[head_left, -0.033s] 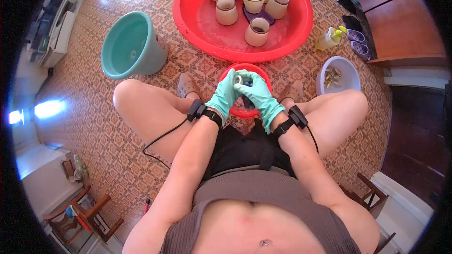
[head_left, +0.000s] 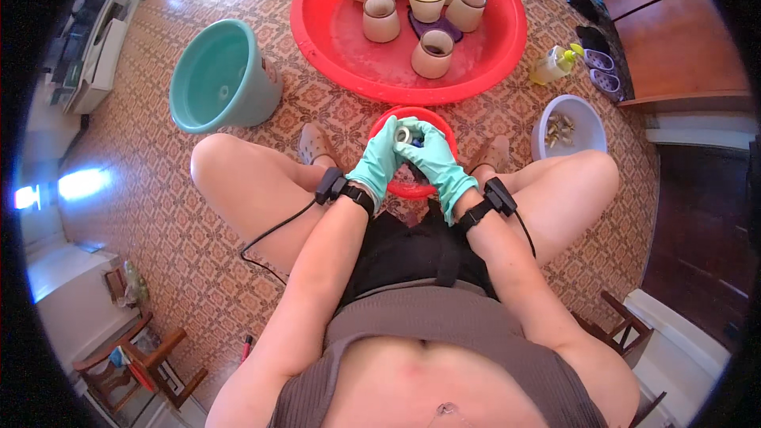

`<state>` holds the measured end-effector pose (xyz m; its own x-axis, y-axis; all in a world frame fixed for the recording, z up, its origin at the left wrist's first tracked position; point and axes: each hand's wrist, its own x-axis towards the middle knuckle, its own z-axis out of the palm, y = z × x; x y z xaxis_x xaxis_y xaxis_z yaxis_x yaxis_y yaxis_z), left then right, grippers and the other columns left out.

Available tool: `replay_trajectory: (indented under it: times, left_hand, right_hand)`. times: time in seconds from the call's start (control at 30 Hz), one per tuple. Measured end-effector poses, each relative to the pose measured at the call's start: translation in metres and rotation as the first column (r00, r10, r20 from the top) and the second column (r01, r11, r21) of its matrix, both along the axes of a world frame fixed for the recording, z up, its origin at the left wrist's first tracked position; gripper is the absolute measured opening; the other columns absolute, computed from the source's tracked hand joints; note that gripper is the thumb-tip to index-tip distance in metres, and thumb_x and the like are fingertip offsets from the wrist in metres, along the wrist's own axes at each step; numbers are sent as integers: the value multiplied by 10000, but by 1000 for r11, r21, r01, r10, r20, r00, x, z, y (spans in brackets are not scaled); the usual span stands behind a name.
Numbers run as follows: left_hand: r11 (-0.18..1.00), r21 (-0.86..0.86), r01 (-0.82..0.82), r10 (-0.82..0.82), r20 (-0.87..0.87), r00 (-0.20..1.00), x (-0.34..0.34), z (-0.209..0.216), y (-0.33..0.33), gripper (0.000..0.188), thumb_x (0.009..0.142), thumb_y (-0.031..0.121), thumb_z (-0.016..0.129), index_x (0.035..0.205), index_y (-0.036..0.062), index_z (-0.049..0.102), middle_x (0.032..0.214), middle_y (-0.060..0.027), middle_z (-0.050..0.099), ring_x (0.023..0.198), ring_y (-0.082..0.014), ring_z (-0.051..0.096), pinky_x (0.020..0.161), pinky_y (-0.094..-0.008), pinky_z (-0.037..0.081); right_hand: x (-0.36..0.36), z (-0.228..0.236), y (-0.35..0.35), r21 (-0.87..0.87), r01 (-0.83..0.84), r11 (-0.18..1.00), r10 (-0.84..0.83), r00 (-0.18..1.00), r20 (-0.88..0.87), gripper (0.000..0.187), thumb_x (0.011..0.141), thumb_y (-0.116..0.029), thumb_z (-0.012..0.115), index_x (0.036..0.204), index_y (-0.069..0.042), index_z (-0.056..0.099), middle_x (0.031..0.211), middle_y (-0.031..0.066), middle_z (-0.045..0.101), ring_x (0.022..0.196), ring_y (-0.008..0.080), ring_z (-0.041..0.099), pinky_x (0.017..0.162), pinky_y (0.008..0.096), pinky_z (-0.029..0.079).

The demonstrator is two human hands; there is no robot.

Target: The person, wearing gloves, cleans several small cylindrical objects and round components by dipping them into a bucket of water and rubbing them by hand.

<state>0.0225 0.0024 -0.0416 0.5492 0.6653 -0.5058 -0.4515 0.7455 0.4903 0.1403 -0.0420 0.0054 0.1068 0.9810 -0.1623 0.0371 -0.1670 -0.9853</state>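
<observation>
Both my hands wear mint-green rubber gloves and meet above a small red basin (head_left: 414, 190) between my feet. My left hand (head_left: 384, 150) is closed around a small pale piece with a ring-shaped end (head_left: 403, 135), whose kind I cannot make out. From the other side, my right hand (head_left: 432, 157) curls its fingers against the same piece. A bit of dark blue material (head_left: 418, 143) shows between the gloves; its shape is mostly covered. Under my hands the basin's contents are largely hidden, apart from something dark and pinkish.
Ahead, a large red tub (head_left: 341, 75) holds several beige lampshades (head_left: 433, 54) and a purple cloth (head_left: 452, 28). A teal bucket (head_left: 265, 91) stands left. To the right are a lavender bowl (head_left: 596, 128) with small brass-coloured pieces, a pump bottle (head_left: 553, 66) and purple clogs (head_left: 604, 71).
The ring-shaped end has turned in my fingers, so its opening shows more fully. Less dark material is visible below my right hand. My arms have barely moved.
</observation>
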Motion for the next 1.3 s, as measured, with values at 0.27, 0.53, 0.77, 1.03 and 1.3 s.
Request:
replay_trajectory:
  times: [0.27,0.53,0.77,1.03,1.3]
  left_hand:
    - [995,-50,92,-89,55,994,-12,23,0,463,961,444,440,1202,72,572,1136,-85,628,988,-209,617,852,-356,519]
    - [970,-149,194,-201,-33,979,-26,14,7,417,937,449,515,1154,104,601,1005,-47,656,768,-115,642,609,-231,545]
    - [991,8,133,-132,-120,984,-12,27,-7,270,917,292,600,1132,130,619,876,32,652,594,-32,523,508,-178,447]
    - [991,92,96,-60,-332,941,-9,17,-1,214,864,194,671,1038,72,652,782,40,623,535,-37,470,506,-184,411]
    - [972,191,135,-15,-524,851,-15,11,-5,187,847,166,688,978,39,648,782,-10,646,559,-73,542,519,-217,457]
  right_hand:
    - [13,-25,2,-209,59,976,-120,948,-296,159,844,-72,638,993,-18,635,948,46,664,819,122,616,755,283,508]
    - [19,-22,10,-274,126,953,-224,904,-364,155,838,-113,690,940,-22,616,894,65,673,768,124,627,709,262,513]
    - [10,-16,10,-184,292,939,-333,908,-254,112,861,-89,664,906,-13,594,858,69,674,731,121,627,662,259,525]
    - [16,-28,7,-295,97,950,-241,831,-502,127,882,-126,624,951,-31,671,844,21,671,717,92,602,656,234,486]
    - [29,3,16,-245,167,955,-291,691,-662,145,847,-156,665,885,-27,611,722,20,584,632,101,565,576,257,478]
